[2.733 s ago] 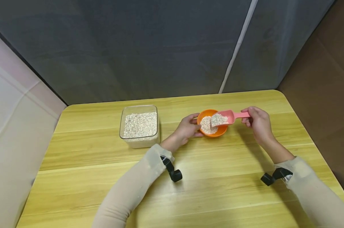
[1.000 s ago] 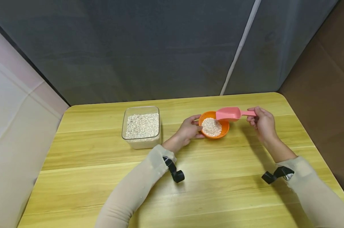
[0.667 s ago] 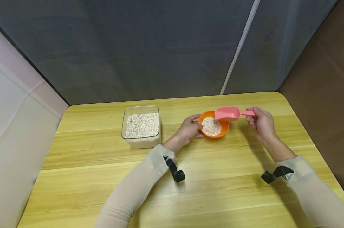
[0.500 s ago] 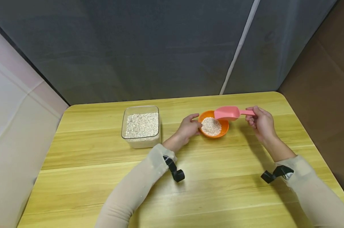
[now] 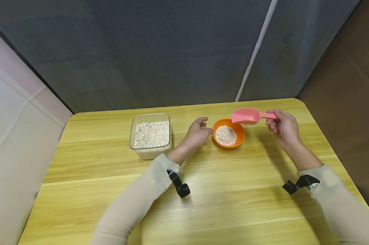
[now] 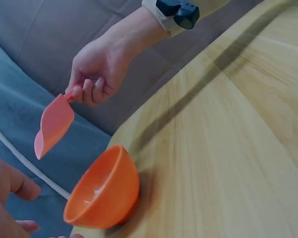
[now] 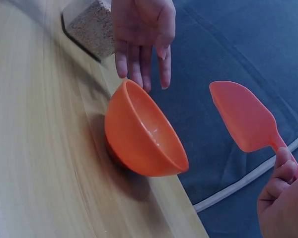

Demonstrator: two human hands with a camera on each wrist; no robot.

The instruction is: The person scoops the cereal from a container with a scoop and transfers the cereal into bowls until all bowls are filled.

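Lifted clear since a moment ago, the pink scoop is pinched by the right hand above the grain-filled orange bowl on the tabletop, the left hand relaxed, open beside it; best carried level toward the clear container

Plastic, wood and cloth

The orange bowl and pink scoop look like smooth, slightly glossy plastic; the table is varnished pale wood; the container is clear plastic; the backdrop is matt grey cloth.

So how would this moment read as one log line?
left hand: open beside orange bowl | right hand: holds pink scoop above bowl | bowl: holds oats
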